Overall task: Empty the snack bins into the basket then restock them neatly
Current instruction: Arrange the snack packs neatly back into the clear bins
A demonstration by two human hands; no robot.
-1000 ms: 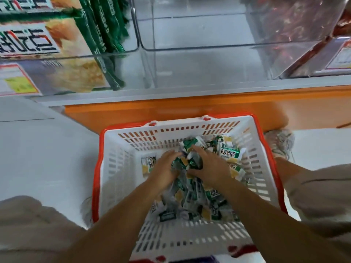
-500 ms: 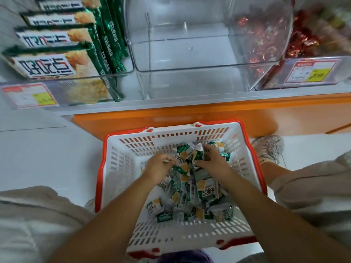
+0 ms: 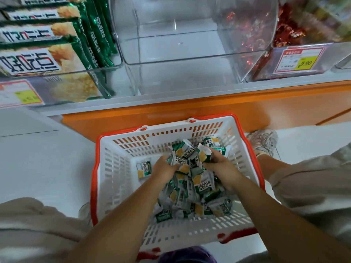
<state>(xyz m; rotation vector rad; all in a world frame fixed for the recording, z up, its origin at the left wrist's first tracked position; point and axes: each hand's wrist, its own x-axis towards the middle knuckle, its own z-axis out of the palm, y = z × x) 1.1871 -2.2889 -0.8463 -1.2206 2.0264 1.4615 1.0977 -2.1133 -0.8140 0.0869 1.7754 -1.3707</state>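
- Two hands reach into the basket (image 3: 115,168) (white slatted walls, red rim), which stands on the pale floor just in front of the orange shelf base (image 3: 190,109).
- Left hand (image 3: 165,168): fingers curled round several snack packets (image 3: 204,186) at the far top of the heap. Its fingertips are buried among the wrappers and cannot be seen.
- Right hand (image 3: 218,165): also curled round packets, near the left hand. A raised wrapper covers its fingertips.
- Snack packets: green, white and yellow wrappers, heaped in the middle and right of the basket. Both forearms cross the near part of the heap, so its depth cannot be told.
- Lone packet (image 3: 144,168): lies flat on the basket floor, left of the left hand and apart from the heap.
- Middle bin (image 3: 180,59): transparent, on the shelf above the basket, with its upper part cut off by the frame edge.
- Left bin (image 3: 106,70): holds green boxes (image 3: 47,59) stood in rows. The front label is blurred.
- Right bin (image 3: 266,59): holds red foil-wrapped sweets (image 3: 288,33), smeared by blur. A price label (image 3: 300,59) with a yellow patch sits at its front.
- Shoe (image 3: 264,141): right of the basket, with its heel hidden.
- Beige-clad knees: fill both lower corners and are cut off.
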